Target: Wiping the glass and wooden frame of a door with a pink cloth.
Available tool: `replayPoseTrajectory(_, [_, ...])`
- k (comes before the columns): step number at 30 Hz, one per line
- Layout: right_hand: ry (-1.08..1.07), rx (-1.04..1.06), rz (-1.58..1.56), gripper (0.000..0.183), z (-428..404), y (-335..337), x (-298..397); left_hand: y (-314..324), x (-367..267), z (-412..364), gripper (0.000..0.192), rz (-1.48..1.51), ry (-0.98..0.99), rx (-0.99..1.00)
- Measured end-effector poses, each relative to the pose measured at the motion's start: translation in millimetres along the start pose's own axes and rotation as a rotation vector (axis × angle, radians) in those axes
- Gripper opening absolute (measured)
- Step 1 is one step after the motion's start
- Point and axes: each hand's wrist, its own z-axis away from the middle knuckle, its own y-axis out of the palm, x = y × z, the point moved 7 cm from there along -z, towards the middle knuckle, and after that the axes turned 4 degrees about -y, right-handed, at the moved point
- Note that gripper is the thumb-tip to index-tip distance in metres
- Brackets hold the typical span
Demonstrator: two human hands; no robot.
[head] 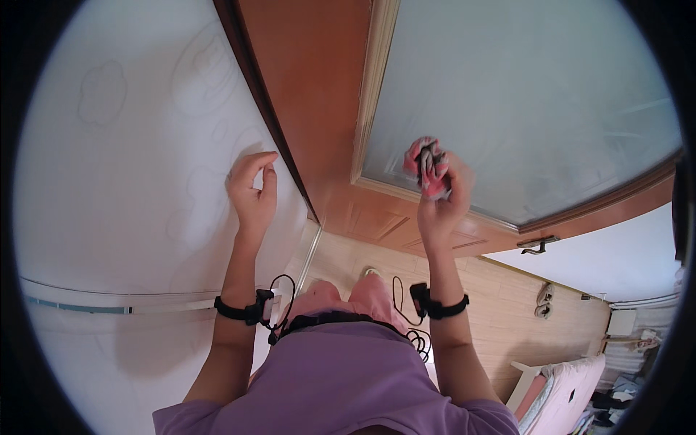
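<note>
My right hand (454, 190) grips a crumpled pink, grey and black cloth (433, 168) in front of the frosted glass pane (522, 114) of a brown wooden door (310, 81). Whether the cloth touches the glass I cannot tell. Beaded cream trim (375, 70) borders the pane. On the left, my left hand (253, 187) is loosely curled beside the white wall (136, 179), near the door's dark edge. It holds nothing, and a small gap shows between thumb and forefinger.
The door has a metal lever handle (538, 246) at its right side. Shoes (544, 302) stand on the pale wood floor (489, 304). At lower right is a bed (576, 386) with pink bedding, with clothes beyond. Cables (418, 342) hang from black wrist straps (448, 307).
</note>
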Motion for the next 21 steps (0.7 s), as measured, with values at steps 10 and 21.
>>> replayPoseTrajectory(10, [-0.232, 0.561, 0.414, 0.03, 117.6, 75.4, -56.0, 18.3, -5.9, 15.4, 0.021, 0.089, -0.073, 0.341])
replayPoseTrajectory(21, [-0.187, 0.492, 0.492, 0.039, 95.3, 11.9, -76.2, 31.1, -14.4, 40.0, 0.019, 0.112, -0.087, 0.41])
